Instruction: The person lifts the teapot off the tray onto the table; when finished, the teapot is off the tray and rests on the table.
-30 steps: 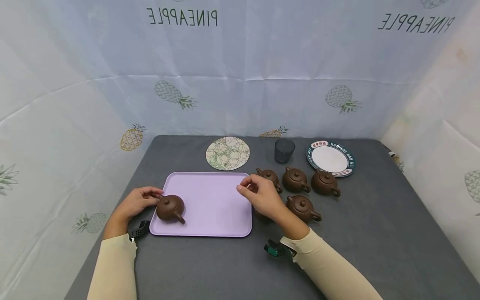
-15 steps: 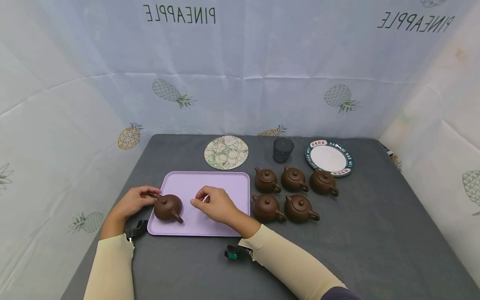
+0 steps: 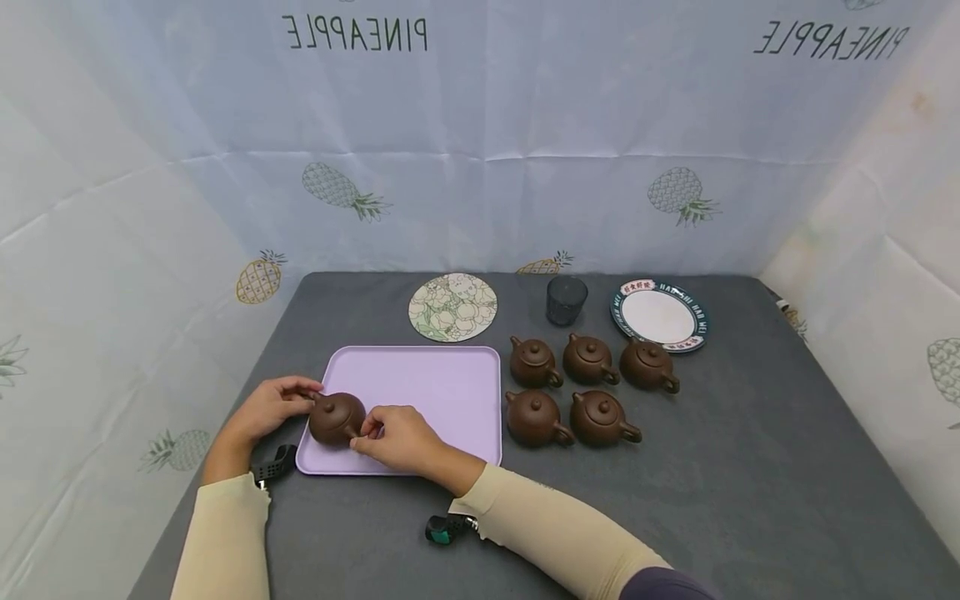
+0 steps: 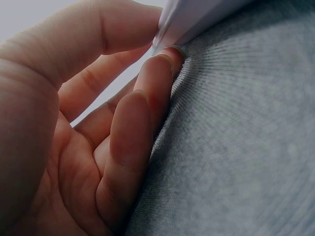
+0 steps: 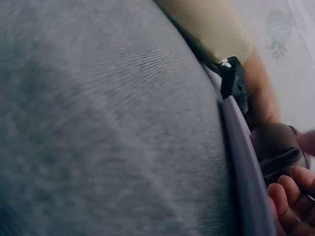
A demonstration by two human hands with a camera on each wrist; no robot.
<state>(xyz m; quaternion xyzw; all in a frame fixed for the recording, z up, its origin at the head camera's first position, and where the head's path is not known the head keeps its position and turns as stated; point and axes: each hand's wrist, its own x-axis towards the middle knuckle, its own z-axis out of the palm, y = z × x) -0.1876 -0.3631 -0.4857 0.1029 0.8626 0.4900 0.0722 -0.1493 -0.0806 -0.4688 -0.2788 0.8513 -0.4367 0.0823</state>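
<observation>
A brown teapot (image 3: 336, 417) sits on the left part of a lilac tray (image 3: 442, 392), its spout toward the back left. My left hand (image 3: 272, 410) is at the tray's left edge by that spout. The left wrist view shows its thumb and fingers (image 4: 152, 86) on either side of the tray's rim (image 4: 189, 22); the head view hides whether they also touch the spout. My right hand (image 3: 397, 435) pinches the teapot's handle at the front right. The right wrist view has its fingers (image 5: 290, 191) beside the dark teapot (image 5: 275, 142).
Several matching teapots (image 3: 534, 417) stand in two rows right of the tray. Behind them are a dark glass cup (image 3: 566, 300) and a rimmed plate (image 3: 660, 317). A round patterned mat (image 3: 453, 307) lies behind the tray on the grey tablecloth (image 3: 720, 483).
My right hand has moved left from beside the row of teapots, across the tray, to the handle of the teapot on it. My left hand and that teapot have stayed in place.
</observation>
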